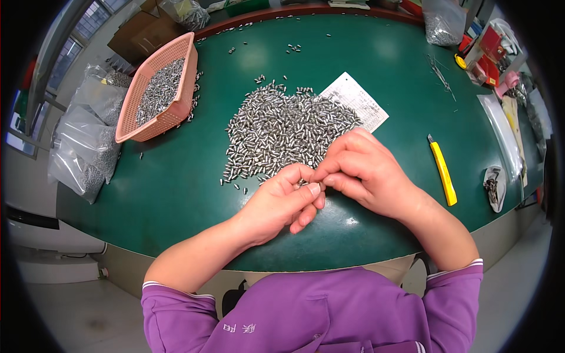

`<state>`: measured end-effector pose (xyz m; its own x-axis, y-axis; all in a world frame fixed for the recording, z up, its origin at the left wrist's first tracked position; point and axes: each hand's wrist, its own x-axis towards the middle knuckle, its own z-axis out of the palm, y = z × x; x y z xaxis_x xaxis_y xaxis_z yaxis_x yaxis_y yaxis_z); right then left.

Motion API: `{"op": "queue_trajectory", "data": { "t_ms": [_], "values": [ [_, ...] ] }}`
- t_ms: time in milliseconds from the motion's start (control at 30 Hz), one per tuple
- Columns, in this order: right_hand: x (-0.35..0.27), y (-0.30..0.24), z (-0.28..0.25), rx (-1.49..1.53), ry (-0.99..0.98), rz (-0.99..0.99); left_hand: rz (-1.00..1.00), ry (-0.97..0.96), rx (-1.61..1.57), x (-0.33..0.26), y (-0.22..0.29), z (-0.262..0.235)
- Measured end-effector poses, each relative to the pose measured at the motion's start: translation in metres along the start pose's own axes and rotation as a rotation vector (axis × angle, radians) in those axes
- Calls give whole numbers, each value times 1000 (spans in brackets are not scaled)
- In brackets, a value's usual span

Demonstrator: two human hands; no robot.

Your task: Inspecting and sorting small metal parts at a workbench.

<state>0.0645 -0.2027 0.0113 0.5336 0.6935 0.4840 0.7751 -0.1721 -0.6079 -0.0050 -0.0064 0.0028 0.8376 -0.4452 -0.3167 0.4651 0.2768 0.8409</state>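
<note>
A broad heap of small silvery metal pins (pixel 276 126) lies on the green tabletop in front of me. At its near edge both my hands meet, fingertips touching. My left hand (pixel 285 200) is closed, thumb pressed against the fingers. My right hand (pixel 365 170) pinches thumb and forefinger together close to the left thumb. Whatever sits between the fingertips is too small and too covered to make out. A printed white sheet (pixel 356 103) lies partly under the heap's far right side.
At the left stands a pink plastic basket (pixel 156 126) of similar metal parts, beside clear plastic bags (pixel 88 141) of parts. On the right lie a yellow utility knife (pixel 442 173), a small white pouch (pixel 494 188), a clear plastic sleeve (pixel 500 132) and thin wires (pixel 438 73).
</note>
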Motion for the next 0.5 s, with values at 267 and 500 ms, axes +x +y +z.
{"op": "queue_trajectory", "data": {
  "t_ms": [267, 500],
  "values": [
    [-4, 17, -15, -397, 125, 176, 23, -27, -118, -1, 3, -2],
    [-6, 16, -15, -432, 29, 190, 32, -32, -102, 0, 1, -4]
  ]
}}
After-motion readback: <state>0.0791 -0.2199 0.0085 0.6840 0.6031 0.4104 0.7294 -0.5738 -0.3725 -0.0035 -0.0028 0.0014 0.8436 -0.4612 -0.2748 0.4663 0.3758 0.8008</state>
